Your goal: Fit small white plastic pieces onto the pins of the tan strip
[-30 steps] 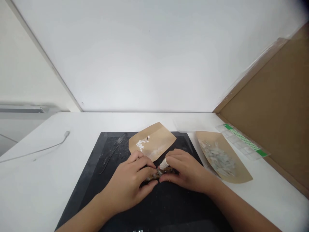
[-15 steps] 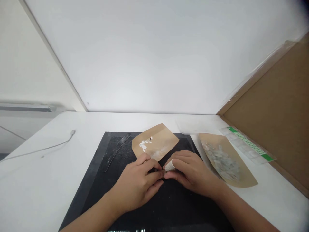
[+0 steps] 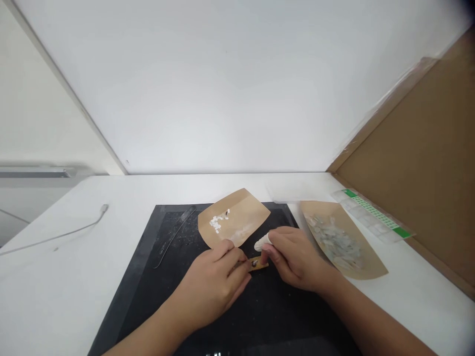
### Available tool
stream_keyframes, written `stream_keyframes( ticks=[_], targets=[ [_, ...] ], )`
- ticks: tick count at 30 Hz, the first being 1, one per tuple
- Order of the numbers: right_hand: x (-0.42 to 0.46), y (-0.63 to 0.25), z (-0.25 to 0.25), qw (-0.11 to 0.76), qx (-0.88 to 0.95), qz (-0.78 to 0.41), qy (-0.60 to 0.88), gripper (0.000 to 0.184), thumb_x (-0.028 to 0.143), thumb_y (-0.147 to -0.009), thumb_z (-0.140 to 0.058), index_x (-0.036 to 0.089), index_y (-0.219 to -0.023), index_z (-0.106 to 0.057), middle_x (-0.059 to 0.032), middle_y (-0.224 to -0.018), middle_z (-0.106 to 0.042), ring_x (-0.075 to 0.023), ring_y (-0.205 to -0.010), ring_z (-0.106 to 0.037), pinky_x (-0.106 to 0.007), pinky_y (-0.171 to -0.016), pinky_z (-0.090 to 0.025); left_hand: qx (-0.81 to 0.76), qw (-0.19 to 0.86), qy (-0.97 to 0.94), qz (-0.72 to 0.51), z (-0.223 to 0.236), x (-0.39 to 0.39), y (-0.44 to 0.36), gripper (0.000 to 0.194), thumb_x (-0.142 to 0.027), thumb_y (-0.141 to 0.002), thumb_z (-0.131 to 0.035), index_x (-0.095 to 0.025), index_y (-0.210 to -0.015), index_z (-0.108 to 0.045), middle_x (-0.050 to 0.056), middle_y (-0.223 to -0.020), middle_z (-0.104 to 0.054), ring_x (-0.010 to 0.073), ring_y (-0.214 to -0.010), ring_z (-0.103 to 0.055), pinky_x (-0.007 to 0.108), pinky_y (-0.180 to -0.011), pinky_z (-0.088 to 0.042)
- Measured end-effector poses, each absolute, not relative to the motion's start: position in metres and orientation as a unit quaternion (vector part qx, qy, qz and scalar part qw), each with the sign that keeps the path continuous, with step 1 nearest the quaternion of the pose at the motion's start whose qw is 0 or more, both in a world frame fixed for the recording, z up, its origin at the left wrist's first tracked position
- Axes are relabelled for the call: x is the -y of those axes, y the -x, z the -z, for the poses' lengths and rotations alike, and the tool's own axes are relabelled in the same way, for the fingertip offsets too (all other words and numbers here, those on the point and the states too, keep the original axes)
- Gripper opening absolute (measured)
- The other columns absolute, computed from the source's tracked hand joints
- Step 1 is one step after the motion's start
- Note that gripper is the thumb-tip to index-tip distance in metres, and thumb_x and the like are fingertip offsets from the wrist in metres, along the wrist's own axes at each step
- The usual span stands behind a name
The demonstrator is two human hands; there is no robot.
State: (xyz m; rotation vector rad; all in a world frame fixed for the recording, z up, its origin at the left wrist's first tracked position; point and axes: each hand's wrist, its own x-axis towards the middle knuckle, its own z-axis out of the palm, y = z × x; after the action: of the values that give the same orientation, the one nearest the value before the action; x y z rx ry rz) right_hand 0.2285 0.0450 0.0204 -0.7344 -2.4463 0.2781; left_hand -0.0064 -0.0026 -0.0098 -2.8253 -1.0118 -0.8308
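Left hand (image 3: 215, 282) pinches a yellowish strip (image 3: 259, 265) over a black mat (image 3: 267, 316); right hand (image 3: 295, 256) curls at strip's end, hold unclear

The wide black rectangular mat (image 3: 260, 316) is looking smooth and faintly glossy at its near edge, with pale grit roughening its far left, while the white flat tabletop (image 3: 55, 291) is appearing smooth. The tan curved-edged sheet at far centre (image 3: 250, 210) and the tan elongated sheet at right (image 3: 371, 264) are both looking like matt paper, the latter carrying translucent, plastic-like slips (image 3: 339, 247). The clear compartmented plastic case (image 3: 374, 215) is looking glossy, the brown upright panel at right (image 3: 419, 158) is resembling matt cardboard, and the narrow yellow-brown strip (image 3: 259, 265) is showing shiny, metallic-looking spots.
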Motion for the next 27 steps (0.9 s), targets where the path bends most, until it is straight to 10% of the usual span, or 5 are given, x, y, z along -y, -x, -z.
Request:
stream_keyframes(
  ticks=[9,27],
  targets=[
    [-0.044,-0.224,-0.024,0.315,0.91,-0.069,0.26,0.033,0.02,-0.102,-0.047,0.023,-0.07,-0.04,0.0045,-0.059,-0.044,-0.0132,-0.053,-0.036,-0.03,-0.057,-0.024,0.33,0.066,0.894,0.296,0.015,0.003,-0.001,0.018,-0.013,-0.101,-0.061,-0.014,-0.084,-0.069,0.004,-0.077,-0.064,0.019,-0.083,-0.06,0.033,-0.076,-0.059],
    [-0.045,-0.222,-0.016,0.334,0.908,-0.105,0.231,0.032,0.016,-0.099,-0.05,0.024,-0.073,-0.033,0.0067,-0.06,-0.036,-0.013,-0.055,-0.03,-0.029,-0.058,-0.022,0.329,0.105,0.9,0.266,0.026,0.011,-0.002,0.013,-0.013,-0.102,-0.059,-0.01,-0.097,-0.07,0.004,-0.085,-0.065,0.0183,-0.08,-0.061,0.031,-0.066,-0.054]
  ],
)
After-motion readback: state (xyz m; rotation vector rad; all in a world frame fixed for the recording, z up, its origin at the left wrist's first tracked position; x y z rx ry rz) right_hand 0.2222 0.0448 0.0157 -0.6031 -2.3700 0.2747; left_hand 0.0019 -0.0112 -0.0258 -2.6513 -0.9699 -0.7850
